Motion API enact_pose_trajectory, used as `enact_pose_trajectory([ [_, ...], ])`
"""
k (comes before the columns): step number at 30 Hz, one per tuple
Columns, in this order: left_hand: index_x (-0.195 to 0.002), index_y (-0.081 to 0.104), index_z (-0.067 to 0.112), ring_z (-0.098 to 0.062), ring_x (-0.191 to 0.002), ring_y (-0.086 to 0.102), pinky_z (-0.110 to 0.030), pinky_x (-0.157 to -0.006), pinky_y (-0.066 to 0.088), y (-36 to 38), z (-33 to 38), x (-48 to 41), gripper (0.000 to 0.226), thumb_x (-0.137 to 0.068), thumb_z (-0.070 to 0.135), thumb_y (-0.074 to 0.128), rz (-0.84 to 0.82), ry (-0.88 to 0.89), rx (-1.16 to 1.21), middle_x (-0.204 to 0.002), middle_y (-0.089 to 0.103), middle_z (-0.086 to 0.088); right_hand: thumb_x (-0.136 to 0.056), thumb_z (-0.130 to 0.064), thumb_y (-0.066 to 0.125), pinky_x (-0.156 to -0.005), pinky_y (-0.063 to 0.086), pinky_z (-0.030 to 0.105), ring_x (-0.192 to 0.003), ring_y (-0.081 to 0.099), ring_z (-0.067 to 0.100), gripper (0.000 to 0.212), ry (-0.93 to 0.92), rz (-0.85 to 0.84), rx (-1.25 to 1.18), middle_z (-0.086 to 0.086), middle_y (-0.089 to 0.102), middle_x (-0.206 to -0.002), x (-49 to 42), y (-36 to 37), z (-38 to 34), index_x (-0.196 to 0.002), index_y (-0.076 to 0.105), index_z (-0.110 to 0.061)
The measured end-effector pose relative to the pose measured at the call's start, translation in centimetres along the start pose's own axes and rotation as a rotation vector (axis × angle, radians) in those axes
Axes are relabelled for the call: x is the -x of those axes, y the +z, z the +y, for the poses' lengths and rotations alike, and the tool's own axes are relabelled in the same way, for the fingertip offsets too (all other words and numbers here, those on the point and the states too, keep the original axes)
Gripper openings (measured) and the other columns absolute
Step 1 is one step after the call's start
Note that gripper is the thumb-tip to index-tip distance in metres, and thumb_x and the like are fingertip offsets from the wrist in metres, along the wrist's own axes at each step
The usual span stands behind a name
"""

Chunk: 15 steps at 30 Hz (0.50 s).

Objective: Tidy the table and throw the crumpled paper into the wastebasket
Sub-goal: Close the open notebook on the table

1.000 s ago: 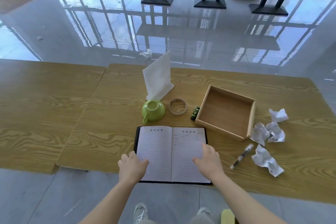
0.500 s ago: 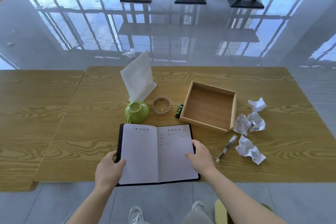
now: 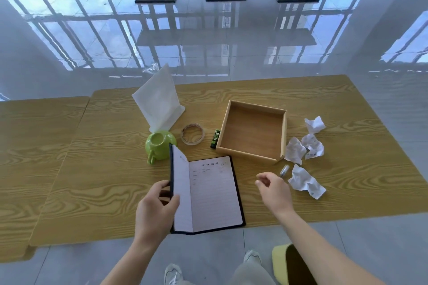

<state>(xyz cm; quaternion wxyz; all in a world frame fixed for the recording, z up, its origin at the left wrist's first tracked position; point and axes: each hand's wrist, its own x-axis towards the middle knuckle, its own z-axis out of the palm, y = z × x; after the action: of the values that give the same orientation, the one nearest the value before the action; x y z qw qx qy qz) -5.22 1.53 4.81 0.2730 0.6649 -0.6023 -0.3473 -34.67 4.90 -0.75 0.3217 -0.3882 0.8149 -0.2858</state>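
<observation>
A black-covered notebook (image 3: 213, 194) lies at the table's near edge, its right page flat. My left hand (image 3: 155, 208) grips the left cover and has it raised to nearly upright. My right hand (image 3: 274, 192) hovers just right of the notebook, fingers loosely curled, holding nothing. Several crumpled paper balls (image 3: 305, 148) lie at the right of the table, one of them (image 3: 305, 181) close to my right hand. A pen (image 3: 284, 170) lies between that hand and the paper, partly hidden. A yellow-green wastebasket (image 3: 291, 264) stands on the floor at bottom right.
An empty wooden tray (image 3: 283, 136) sits right of centre. A green cup (image 3: 159, 143), a tape roll (image 3: 192, 134), a small green-black object (image 3: 215, 138) and a standing white napkin (image 3: 159, 102) are behind the notebook. The table (image 3: 92, 169) has a seam at left.
My left hand has lifted the notebook's left half from flat to nearly upright. My right hand has come off the right page and moved right, toward the pen and paper.
</observation>
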Motion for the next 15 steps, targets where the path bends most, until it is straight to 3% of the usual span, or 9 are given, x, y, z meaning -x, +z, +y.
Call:
enact_pose_trajectory([
  [4,-0.125,0.061,0.017,-0.001,-0.094,0.065,-0.032,-0.082,0.058,2.4,2.3,0.4,0.046,-0.082,0.015,0.074,-0.03,0.102,-0.031,-0.108,0.069,0.012,-0.097,-0.023,0.057,-0.095,0.054,0.039,-0.108,0.063,0.014,0.031,-0.024,-0.239,-0.029,-0.001,0.068,-0.119,0.5,2.3,-0.9,-0.127,0.062,-0.015],
  [7,-0.128,0.059,0.024,0.002,-0.095,0.063,-0.025,-0.085,0.054,4.4,3.8,0.6,0.05,-0.081,0.018,0.073,-0.059,0.187,-0.075,-0.11,0.067,0.016,-0.099,-0.024,0.052,-0.1,0.051,0.043,-0.116,0.059,0.016,0.035,0.038,-0.302,-0.082,-0.002,0.064,-0.127,0.2,3.3,-1.4,-0.132,0.059,-0.016],
  [11,-0.129,0.057,0.026,-0.016,-0.102,0.063,-0.034,-0.084,0.052,7.4,5.1,0.6,0.05,-0.081,0.023,0.067,-0.115,0.233,-0.236,-0.115,0.064,0.007,-0.099,-0.022,0.051,-0.095,0.054,0.046,-0.104,0.064,0.019,0.031,0.101,-0.32,-0.142,0.001,0.069,-0.113,-0.6,3.3,-1.2,-0.127,0.063,-0.015],
  [15,-0.123,0.054,0.025,-0.026,-0.101,0.059,-0.038,-0.073,0.05,11.0,6.2,0.9,0.038,-0.085,0.027,0.055,-0.18,0.223,-0.492,-0.112,0.058,0.0,-0.099,-0.017,0.049,-0.09,0.055,0.05,-0.096,0.066,0.026,0.027,0.108,-0.348,-0.161,0.006,0.071,-0.101,-1.4,2.7,-1.0,-0.12,0.066,-0.012],
])
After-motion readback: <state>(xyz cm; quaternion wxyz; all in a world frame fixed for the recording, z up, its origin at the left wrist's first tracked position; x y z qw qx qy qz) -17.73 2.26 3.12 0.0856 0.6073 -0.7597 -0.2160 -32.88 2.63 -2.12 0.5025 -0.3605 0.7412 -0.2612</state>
